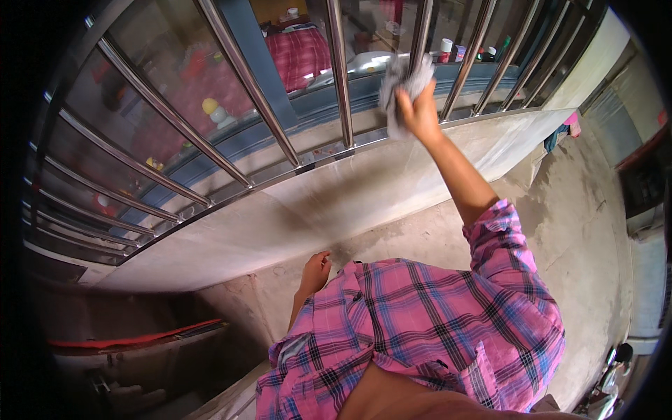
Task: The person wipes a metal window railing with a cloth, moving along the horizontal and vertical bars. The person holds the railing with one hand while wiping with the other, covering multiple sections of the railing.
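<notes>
My right hand [420, 113] is closed round a grey cloth [394, 94], which is wrapped about one upright metal bar [421, 31] of a window grille. The cloth's lower end hangs near the grille's shiny bottom rail [325, 152]. My left hand [316, 270] hangs low beside my body, in front of the pale wall, with its fingers slightly curled and nothing seen in it. Behind the bars is a window with a blue-grey frame [249, 47].
Bottles [445, 51] stand on the sill behind the bars at the right. Coloured cloths [564, 131] lie at the wall's far end. A dark recess with a red-edged board [142, 338] is at lower left. Various items [611, 378] stand on the floor at lower right.
</notes>
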{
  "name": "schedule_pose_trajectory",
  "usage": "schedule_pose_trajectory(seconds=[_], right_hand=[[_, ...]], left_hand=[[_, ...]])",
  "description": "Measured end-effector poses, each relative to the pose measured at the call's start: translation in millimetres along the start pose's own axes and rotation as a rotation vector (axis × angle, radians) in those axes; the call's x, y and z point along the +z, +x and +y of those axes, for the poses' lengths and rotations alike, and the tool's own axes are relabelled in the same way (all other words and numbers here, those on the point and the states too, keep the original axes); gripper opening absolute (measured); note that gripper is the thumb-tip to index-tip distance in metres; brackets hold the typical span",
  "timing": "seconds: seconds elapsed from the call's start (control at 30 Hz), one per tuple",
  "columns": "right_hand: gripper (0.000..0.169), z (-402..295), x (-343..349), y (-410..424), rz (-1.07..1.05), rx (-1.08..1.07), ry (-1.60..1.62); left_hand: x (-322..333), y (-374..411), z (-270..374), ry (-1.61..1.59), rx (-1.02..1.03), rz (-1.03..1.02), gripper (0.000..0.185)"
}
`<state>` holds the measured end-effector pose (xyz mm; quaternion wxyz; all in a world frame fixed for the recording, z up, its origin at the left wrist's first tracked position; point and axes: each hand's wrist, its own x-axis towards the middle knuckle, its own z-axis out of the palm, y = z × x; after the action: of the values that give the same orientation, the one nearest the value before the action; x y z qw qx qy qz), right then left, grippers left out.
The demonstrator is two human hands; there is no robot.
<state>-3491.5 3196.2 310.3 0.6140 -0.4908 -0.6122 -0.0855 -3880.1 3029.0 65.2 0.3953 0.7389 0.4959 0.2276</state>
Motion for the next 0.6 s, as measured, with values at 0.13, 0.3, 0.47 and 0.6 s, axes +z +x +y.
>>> schedule_pose_trajectory(seconds=[0.13,0.3,0.47,0.6], right_hand=[[0.047,24,-50,-41,-0.358,0.141,-0.004],[0.061,6,-84,-35,-0.339,0.127,-0.639],[0.057,15,-61,-53,-0.631,0.389,-0.929],[0.036,0,-42,-41,-0.692,0.436,-0.758]], left_hand=[[-7,-3,-4,0.037,-0.010,-0.010,0.029],[-14,-3,2,0.051,-0.041,-0.001,0.029],[-9,-2,18,0.050,-0.017,-0.038,0.027],[3,-5,7,0.040,0.000,-0.085,0.028]])
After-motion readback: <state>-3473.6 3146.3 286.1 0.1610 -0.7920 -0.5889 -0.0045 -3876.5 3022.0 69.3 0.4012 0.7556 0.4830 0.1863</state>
